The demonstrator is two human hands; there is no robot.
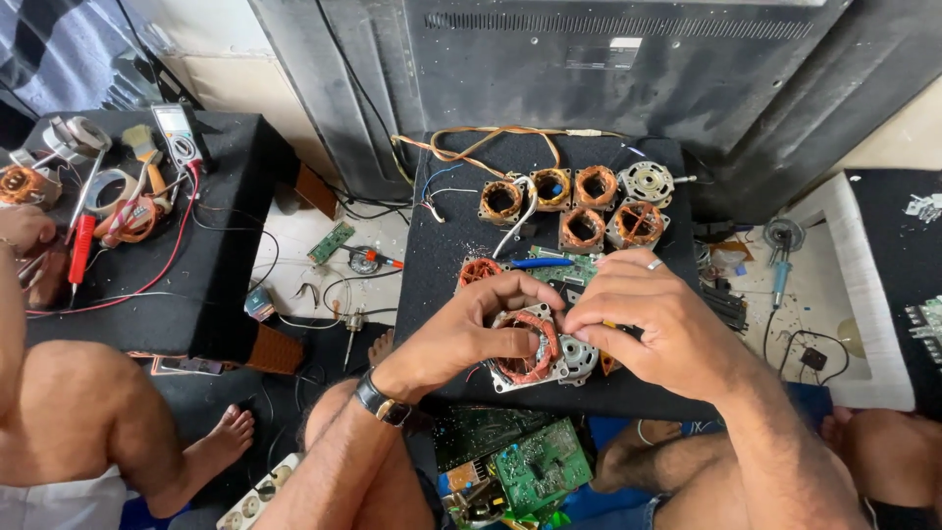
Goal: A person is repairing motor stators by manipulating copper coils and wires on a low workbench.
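Both hands on the motor stator (527, 355), sitting at the near edge of the black workbench (442, 255). Left hand (469, 329) fingers curled around its copper winding; right hand (648, 316) pinching at the top rim, possibly a wire, too small to tell. Five more stators (579, 204) in a cluster further back.

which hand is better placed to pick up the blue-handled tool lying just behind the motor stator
Probably the right hand: its knuckles lie just below the blue-handled tool. The left hand grips the copper-wound stator, so it looks busier steadying it.
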